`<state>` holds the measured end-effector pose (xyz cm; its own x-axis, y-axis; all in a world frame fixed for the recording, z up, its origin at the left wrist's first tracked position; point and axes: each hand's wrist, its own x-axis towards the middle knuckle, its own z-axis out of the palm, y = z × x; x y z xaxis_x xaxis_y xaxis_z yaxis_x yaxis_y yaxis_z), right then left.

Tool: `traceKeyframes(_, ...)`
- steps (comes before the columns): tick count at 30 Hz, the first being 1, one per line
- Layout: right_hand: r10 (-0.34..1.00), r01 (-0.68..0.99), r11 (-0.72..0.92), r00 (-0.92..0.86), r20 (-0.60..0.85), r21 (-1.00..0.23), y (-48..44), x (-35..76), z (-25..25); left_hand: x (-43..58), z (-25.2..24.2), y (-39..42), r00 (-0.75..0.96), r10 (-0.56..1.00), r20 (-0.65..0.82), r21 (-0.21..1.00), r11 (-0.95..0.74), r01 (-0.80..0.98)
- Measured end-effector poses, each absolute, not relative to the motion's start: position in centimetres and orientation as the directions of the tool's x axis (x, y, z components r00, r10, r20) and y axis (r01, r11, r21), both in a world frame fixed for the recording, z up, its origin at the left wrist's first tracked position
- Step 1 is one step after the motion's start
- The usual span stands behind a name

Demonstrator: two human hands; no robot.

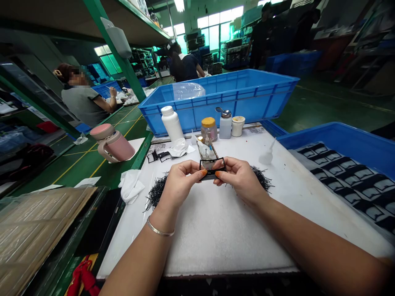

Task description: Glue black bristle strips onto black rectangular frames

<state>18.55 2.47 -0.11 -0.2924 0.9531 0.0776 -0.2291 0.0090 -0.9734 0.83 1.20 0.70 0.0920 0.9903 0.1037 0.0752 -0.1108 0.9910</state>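
A small black rectangular frame with a clear window (212, 172) is held up over the middle of the white work surface (216, 230). My left hand (182, 183) pinches its left end between thumb and fingers. At the other end my right hand (239, 179) grips it the same way, and fingertips show through the window. Beside my left hand lies a pile of thin black strips (156, 191); a second pile of black strips (261, 179) is partly hidden behind my right hand. Similar black frames (160, 156) rest farther back on the left.
Behind stand a white bottle (173, 125), a yellow-lidded jar (209, 129), a pump bottle (225, 125) and a small white tub (238, 126), before a blue crate (216, 98). Another crate (342, 135) at right holds rows of black-framed parts. A pink mug (115, 144) stands left.
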Motion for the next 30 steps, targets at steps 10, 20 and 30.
traceKeyframes(10,0.954,-0.22,0.024,-0.287,0.089,-0.975,2.49,18.56,-0.3,0.87,0.64,1.27,0.085,0.991,0.102,0.99,-0.109,0.085)
traceKeyframes(20,0.953,-0.222,0.032,-0.288,0.096,-0.975,2.39,18.65,-0.12,0.91,0.56,1.27,0.088,0.991,0.103,0.99,-0.11,0.087)
traceKeyframes(30,0.952,-0.211,0.043,-0.286,0.104,-0.976,2.47,18.6,-0.19,0.83,0.62,1.28,0.101,0.99,0.093,0.992,-0.101,0.073)
